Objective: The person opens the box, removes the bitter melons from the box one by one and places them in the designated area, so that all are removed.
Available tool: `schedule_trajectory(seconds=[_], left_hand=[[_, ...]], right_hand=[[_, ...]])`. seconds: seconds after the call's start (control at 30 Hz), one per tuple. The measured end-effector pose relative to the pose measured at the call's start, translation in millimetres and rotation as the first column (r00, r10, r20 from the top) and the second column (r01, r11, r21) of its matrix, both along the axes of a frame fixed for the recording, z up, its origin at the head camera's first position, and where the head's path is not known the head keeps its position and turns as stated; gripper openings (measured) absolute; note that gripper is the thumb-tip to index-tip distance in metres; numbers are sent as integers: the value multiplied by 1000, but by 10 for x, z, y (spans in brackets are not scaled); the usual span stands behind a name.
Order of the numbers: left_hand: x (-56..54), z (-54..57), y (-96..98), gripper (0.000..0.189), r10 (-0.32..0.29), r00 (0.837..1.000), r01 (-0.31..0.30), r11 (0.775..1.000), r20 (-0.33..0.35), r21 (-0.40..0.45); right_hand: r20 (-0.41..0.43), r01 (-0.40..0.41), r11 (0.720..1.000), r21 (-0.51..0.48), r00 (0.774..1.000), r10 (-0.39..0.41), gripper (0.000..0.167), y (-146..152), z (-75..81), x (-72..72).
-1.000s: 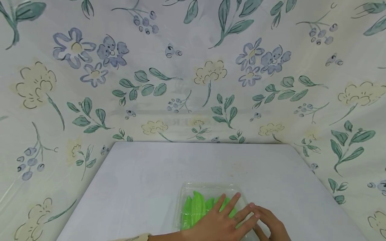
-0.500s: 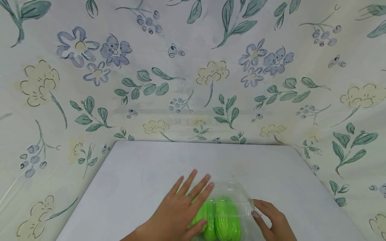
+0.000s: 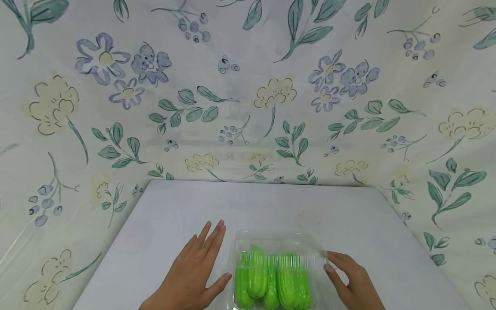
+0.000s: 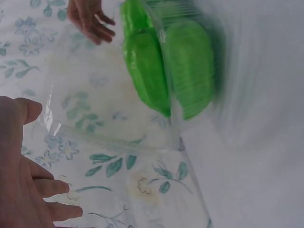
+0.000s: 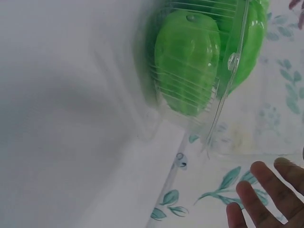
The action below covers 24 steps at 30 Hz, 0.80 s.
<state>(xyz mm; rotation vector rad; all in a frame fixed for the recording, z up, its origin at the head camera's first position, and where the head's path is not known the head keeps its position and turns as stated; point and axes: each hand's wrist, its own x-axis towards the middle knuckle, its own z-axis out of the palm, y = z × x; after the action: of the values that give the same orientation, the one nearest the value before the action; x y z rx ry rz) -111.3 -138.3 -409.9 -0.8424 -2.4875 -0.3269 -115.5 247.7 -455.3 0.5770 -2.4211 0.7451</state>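
Note:
A clear plastic clamshell box (image 3: pixel 231 286) stands at the table's near side, its lid (image 3: pixel 310 241) tilted up. Several glossy, ribbed green vegetable-like pieces (image 3: pixel 256 275) lie inside, also seen as green pieces (image 4: pixel 145 71) through the plastic in the left wrist view. My right hand (image 3: pixel 354 280) pinches the lid's right edge between thumb and index finger; its other fingers (image 5: pixel 256 204) are spread in the right wrist view. My left hand (image 3: pixel 191 271) is beside the box's left side, fingers straight, with the thumb (image 4: pixel 31 110) right at the lid's edge.
A white table (image 3: pixel 186 202) stretches behind and on both sides of the box. Flower-patterned sheeting (image 3: pixel 240 86) hangs behind it and along both sides.
My left hand has moved left, from across the box and near the right hand to beside the left side, uncovering the green pieces. The right hand stays at the lid's right edge.

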Motion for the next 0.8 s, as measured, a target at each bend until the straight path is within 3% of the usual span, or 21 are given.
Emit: schedule_trajectory(seconds=[0.17, 0.43, 0.57, 0.8], left_hand=[[6, -116, -18, 92, 18, 999, -18, 1000, 37, 20], [9, -260, 2, 95, 52, 981, -55, 998, 187, 11], [16, -333, 29, 96, 51, 961, -52, 999, 272, -4], [20, -427, 60, 103, 57, 911, -45, 998, 408, -41]], right_hand=[[-15, 9, 1000, 19, 1000, -8, 36, 7, 9, -42], [3, 18, 1000, 23, 1000, -18, 35, -2, 38, -82], [11, 2, 1000, 7, 1000, -2, 36, -10, 50, -117], [48, -1, 1000, -12, 999, 1, 27, -18, 66, -207]])
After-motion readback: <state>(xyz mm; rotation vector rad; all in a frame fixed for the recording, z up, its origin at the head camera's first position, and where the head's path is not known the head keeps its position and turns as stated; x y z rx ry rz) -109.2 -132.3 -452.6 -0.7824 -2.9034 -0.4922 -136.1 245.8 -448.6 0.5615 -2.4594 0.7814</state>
